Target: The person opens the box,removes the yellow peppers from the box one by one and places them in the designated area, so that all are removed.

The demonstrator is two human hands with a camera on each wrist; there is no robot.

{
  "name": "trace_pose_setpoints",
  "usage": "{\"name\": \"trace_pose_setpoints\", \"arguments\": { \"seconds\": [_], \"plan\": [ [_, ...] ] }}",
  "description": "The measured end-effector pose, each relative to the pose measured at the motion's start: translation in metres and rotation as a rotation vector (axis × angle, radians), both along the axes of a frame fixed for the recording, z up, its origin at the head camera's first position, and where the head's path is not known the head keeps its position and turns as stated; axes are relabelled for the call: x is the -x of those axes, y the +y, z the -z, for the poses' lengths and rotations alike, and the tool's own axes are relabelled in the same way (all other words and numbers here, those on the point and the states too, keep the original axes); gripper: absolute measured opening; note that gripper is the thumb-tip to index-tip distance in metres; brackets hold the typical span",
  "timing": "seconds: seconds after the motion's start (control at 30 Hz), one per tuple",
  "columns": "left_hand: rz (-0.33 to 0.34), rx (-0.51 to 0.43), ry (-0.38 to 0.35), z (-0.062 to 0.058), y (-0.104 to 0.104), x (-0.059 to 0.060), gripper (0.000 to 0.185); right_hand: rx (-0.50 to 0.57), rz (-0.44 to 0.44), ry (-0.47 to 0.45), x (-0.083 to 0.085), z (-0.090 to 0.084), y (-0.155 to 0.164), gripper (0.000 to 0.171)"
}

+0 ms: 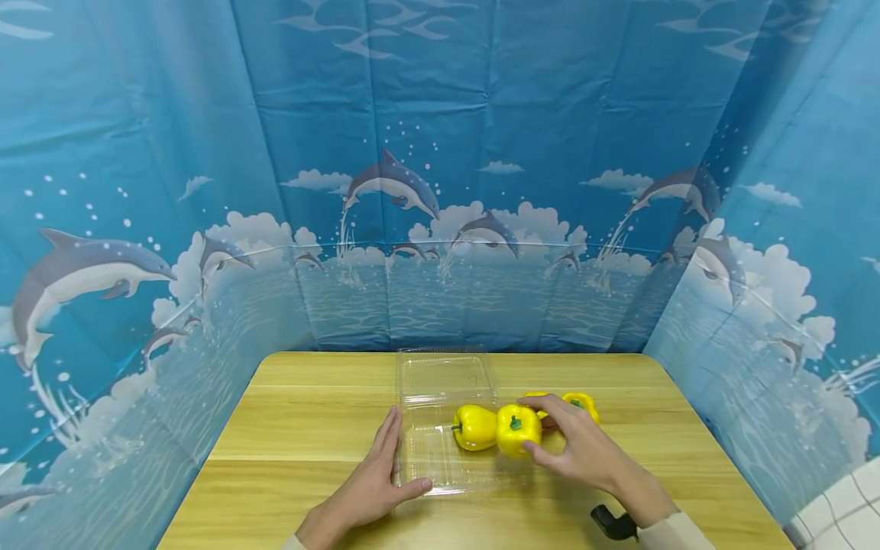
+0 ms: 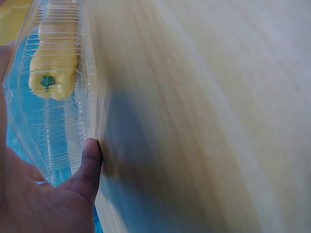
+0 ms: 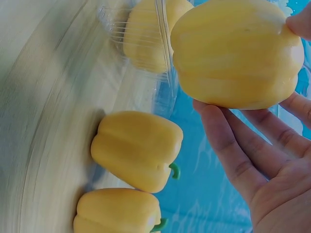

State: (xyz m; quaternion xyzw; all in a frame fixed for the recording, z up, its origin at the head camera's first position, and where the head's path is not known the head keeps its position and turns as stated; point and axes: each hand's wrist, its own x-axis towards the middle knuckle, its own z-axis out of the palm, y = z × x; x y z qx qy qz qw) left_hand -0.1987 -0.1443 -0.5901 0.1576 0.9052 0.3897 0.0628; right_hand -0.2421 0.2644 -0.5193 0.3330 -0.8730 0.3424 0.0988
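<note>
A clear plastic clamshell box (image 1: 425,463) lies unfolded on the table, its lid (image 1: 443,376) tipped back. One yellow bell pepper (image 1: 474,429) rests on its side in the base. My right hand (image 1: 584,451) grips a second yellow bell pepper (image 3: 238,53) between thumb and fingers, over the base's right side. Straight fingers of my left hand (image 1: 371,481) lie along the box's left side, and its thumb touches the front rim. Two more yellow bell peppers (image 3: 136,148) (image 3: 116,211) sit on the table beyond my right hand, partly hidden by it in the head view.
The wood-grain table (image 1: 296,428) has rounded far corners. A blue dolphin-print curtain (image 1: 440,305) hangs behind it and along both sides. A black object (image 1: 614,524) shows beside the right wrist.
</note>
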Motion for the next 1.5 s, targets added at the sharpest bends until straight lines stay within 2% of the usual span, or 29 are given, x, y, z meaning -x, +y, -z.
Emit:
{"name": "trace_pose_setpoints", "arguments": {
  "seconds": [0.6, 0.97, 1.3, 1.5],
  "plan": [
    [0.009, 0.006, 0.008, -0.004, 0.001, -0.002, 0.131, 0.032, 0.019, -0.026, -0.002, 0.001, 0.014, 0.057],
    [0.027, -0.034, -0.013, -0.002, 0.0, 0.0, 0.13, 0.023, 0.052, 0.025, -0.002, 0.009, 0.031, 0.055],
    [0.034, -0.031, -0.014, -0.005, 0.0, 0.0, 0.13, 0.036, 0.053, -0.012, -0.003, 0.018, 0.042, 0.051],
    [0.033, -0.029, -0.021, -0.003, 0.0, 0.0, 0.129, 0.028, 0.049, -0.067, -0.005, 0.024, 0.047, 0.051]
  ]
}}
